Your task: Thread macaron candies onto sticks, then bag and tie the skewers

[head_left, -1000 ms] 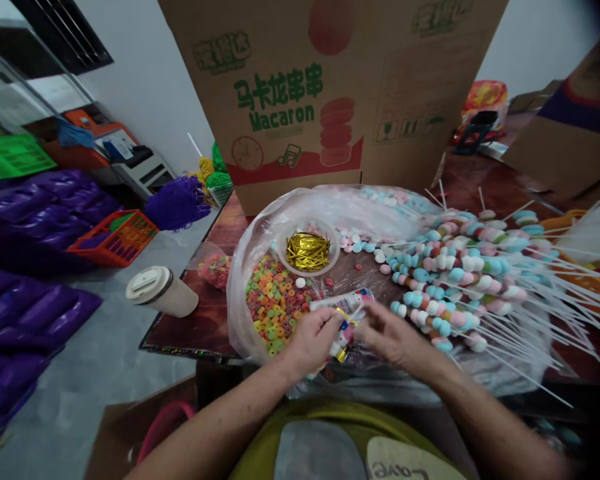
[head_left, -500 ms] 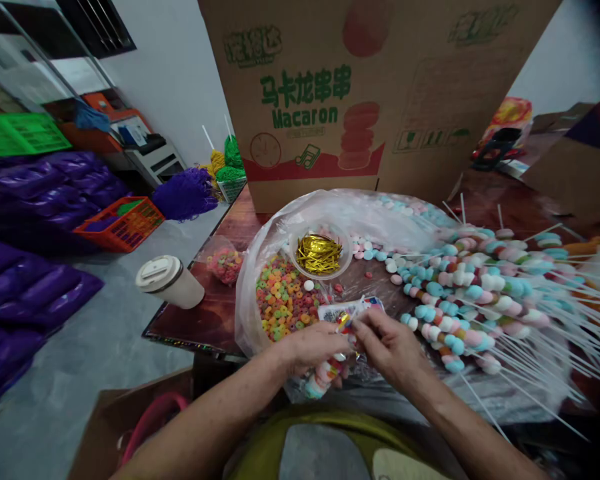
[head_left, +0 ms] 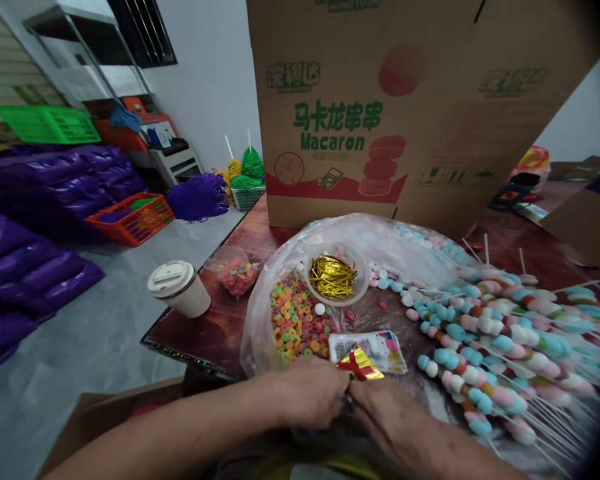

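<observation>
My left hand (head_left: 313, 397) and my right hand (head_left: 387, 413) meet low at the table's near edge, both with fingers closed. Between their fingertips sticks up a small gold and red wrapper top (head_left: 359, 364); what lies below it is hidden by the hands. Just beyond lies a flat stack of printed clear bags (head_left: 375, 347). A heap of coloured ring candies (head_left: 297, 320) sits to the left of it, and a clear cup of gold twist ties (head_left: 334, 276) stands behind. Pastel candy skewers (head_left: 485, 333) are piled to the right.
A big Macaron carton (head_left: 360, 113) stands at the back of the table. A lidded paper cup (head_left: 180, 288) and a small bag of ring candies (head_left: 236, 273) sit on the left corner. Purple bags (head_left: 40, 220) and an orange basket (head_left: 133, 217) lie on the floor.
Both hands have drawn down towards me with the wrapped piece. Its gold and red top now stands pinched between them. The view has swung left and down.
</observation>
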The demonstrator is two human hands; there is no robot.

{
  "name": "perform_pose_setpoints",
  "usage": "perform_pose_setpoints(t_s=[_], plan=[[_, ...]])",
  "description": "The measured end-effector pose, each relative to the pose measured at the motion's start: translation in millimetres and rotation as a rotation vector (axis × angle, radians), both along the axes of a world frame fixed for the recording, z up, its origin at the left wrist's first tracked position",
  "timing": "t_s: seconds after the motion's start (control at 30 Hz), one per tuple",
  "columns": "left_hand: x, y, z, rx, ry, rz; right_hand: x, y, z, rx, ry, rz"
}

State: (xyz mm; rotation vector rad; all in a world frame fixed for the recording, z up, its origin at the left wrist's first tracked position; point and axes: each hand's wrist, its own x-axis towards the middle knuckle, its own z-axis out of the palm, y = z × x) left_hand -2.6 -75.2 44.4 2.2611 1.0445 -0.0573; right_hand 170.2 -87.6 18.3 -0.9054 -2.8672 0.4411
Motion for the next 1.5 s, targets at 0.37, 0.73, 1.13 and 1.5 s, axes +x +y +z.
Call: perform_pose_setpoints(t_s=[0.37, 0.73, 1.13, 1.5], plan=[[-23, -2, -29.9, -0.174, -0.810, 0.985, -41, 155, 25.4, -0.285, -0.093, -0.506], [-19, 10, -14.8, -0.682, -1.279, 1.275, -23, 140, 46.2, -0.129, -0.007, -0.558], [29, -1, -9.2, -0.668, -1.285, 1.104, -6, 13, 23.6, -0.673, 0.716, -0.562], [41, -7, -19.7, -0.693, -1.143, 1.188, 61, 25, -2.5, -0.268, 0.619, -0.878]])
